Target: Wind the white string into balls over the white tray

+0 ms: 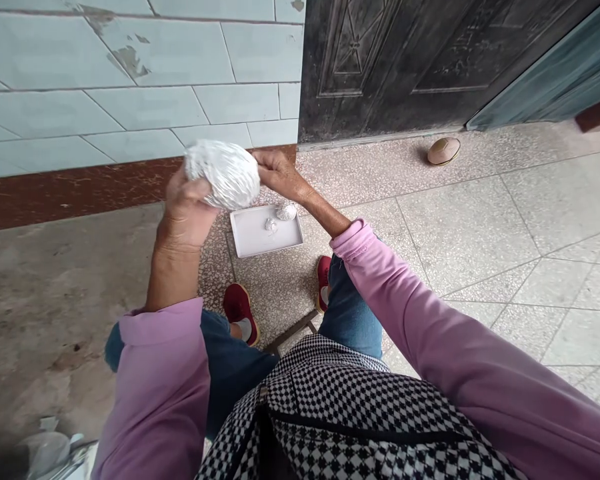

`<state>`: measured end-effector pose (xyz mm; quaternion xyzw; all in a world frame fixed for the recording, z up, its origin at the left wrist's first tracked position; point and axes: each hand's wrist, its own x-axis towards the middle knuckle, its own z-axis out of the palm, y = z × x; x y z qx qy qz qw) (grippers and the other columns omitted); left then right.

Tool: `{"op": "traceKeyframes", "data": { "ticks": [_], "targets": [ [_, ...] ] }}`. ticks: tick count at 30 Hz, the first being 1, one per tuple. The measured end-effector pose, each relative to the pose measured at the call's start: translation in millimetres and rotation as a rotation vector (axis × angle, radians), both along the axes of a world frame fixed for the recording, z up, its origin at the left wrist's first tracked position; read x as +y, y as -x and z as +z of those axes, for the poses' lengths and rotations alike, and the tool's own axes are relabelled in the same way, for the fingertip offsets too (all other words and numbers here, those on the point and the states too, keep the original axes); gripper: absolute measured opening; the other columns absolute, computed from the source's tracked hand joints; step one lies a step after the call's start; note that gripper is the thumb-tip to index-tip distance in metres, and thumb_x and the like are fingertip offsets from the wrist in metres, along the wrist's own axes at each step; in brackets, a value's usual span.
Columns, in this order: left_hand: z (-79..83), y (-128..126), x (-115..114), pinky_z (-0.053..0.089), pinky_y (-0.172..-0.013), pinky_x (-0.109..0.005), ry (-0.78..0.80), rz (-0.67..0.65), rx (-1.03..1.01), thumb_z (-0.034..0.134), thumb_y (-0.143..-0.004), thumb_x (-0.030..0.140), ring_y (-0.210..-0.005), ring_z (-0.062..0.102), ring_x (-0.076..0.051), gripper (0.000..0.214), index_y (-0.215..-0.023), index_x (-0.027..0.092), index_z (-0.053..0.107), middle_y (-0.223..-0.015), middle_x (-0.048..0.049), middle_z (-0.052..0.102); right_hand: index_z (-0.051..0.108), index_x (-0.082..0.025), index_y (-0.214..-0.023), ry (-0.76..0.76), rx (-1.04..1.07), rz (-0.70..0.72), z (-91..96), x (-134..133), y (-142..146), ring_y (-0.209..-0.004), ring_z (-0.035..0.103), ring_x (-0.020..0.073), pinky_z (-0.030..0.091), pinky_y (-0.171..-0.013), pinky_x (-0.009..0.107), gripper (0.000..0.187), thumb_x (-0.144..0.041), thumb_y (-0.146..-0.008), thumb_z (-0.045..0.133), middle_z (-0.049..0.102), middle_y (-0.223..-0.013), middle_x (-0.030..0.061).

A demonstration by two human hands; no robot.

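A large white ball of wound twine or plastic strand (223, 175) is held up in front of me, over the floor near the wall. My left hand (187, 210) is wrapped around its left and lower side. At the ball's right edge is my right hand (279, 175), its fingers bent and drawn together. Whatever thin strand it may pinch does not show clearly. Below them on the floor lies a shallow white tray (250, 240). Inside it are a small wound white ball (286, 212) and a smaller whitish clump (271, 225).
A tiled wall (145, 110) with a brown base stands ahead on the left, beside a dark carved door (380, 60). A pinkish rounded object (443, 151) rests on the floor by the door. My red shoes (240, 310) flank the tray's near side. Clear plastic (50, 453) lies bottom left.
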<state>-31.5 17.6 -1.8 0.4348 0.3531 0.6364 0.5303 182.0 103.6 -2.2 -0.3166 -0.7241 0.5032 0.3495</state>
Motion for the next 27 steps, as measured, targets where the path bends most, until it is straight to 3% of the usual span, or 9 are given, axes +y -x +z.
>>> {"op": "traceKeyframes", "data": {
  "ticks": [3,6,11,13,17,20,23,27],
  "targets": [
    [-1.1,3,7,0.077,-0.123,-0.063,-0.016,0.141,-0.050,0.114,-0.057,0.071,-0.147,0.080,-0.046,0.084,-0.119,0.028,0.078,-0.134,-0.0148,0.087,0.069,-0.019,-0.092,-0.061,-0.089,0.139,-8.1,-5,5,-0.093,0.060,0.0157,0.051,-0.094,0.030,0.049,-0.038,-0.136,0.067,0.065,-0.089,-0.0016],
    [-9.2,7,14,0.078,-0.116,-0.063,0.014,0.266,-0.025,0.114,-0.054,0.069,-0.140,0.079,-0.042,0.084,-0.114,0.029,0.071,-0.134,-0.0133,0.083,0.076,-0.016,-0.102,-0.100,-0.171,0.215,-12.8,-15,9,-0.094,0.062,0.0178,0.051,-0.097,0.031,0.036,-0.027,-0.136,0.069,0.069,-0.093,0.0001],
    [-27.8,14,26,0.078,-0.105,-0.062,0.060,0.466,0.063,0.115,-0.044,0.076,-0.121,0.078,-0.036,0.099,-0.117,0.028,0.067,-0.127,-0.0112,0.077,0.075,-0.015,-0.102,-0.170,-0.178,0.287,-12.6,-28,9,-0.094,0.060,0.0193,0.051,-0.096,0.031,0.038,-0.027,-0.137,0.065,0.066,-0.091,0.0001],
    [-33.9,19,29,0.077,-0.106,-0.062,0.068,0.504,0.135,0.115,-0.041,0.080,-0.117,0.077,-0.034,0.108,-0.122,0.027,0.066,-0.126,-0.0104,0.077,0.074,-0.017,-0.101,-0.180,-0.152,0.301,-8.6,-31,7,-0.092,0.058,0.0197,0.050,-0.093,0.031,0.044,-0.036,-0.139,0.064,0.064,-0.089,-0.0001],
    [-40.2,22,28,0.074,-0.112,-0.063,0.083,0.504,0.336,0.120,-0.045,0.080,-0.113,0.077,-0.033,0.111,-0.125,0.025,0.066,-0.117,-0.0058,0.078,0.075,-0.020,-0.101,-0.156,-0.125,0.267,7.3,-34,1,-0.087,0.053,0.0201,0.049,-0.087,0.033,0.060,-0.064,-0.140,0.064,0.057,-0.085,-0.0013],
    [-38.8,15,22,0.073,-0.112,-0.061,0.105,0.483,0.472,0.123,-0.047,0.076,-0.110,0.076,-0.031,0.107,-0.123,0.023,0.070,-0.111,-0.0033,0.078,0.073,-0.021,-0.097,-0.122,-0.112,0.208,24.7,-35,-4,-0.085,0.050,0.0190,0.048,-0.087,0.034,0.065,-0.071,-0.138,0.065,0.057,-0.085,-0.0014],
    [-33.7,8,14,0.072,-0.109,-0.057,0.108,0.331,0.528,0.121,-0.056,0.071,-0.109,0.076,-0.030,0.097,-0.123,0.023,0.071,-0.112,-0.0042,0.080,0.069,-0.023,-0.092,-0.091,-0.114,0.120,42.8,-36,-11,-0.089,0.052,0.0195,0.050,-0.088,0.035,0.065,-0.073,-0.134,0.072,0.063,-0.087,0.0003],
    [-21.5,7,2,0.069,-0.106,-0.057,0.134,0.137,0.565,0.116,-0.059,0.054,-0.107,0.074,-0.032,0.080,-0.122,0.023,0.077,-0.113,-0.0063,0.084,0.059,-0.029,-0.082,-0.027,-0.136,0.014,56.6,-37,-19,-0.091,0.056,0.0208,0.050,-0.085,0.035,0.066,-0.072,-0.129,0.074,0.056,-0.074,-0.0006]
  ]
}}
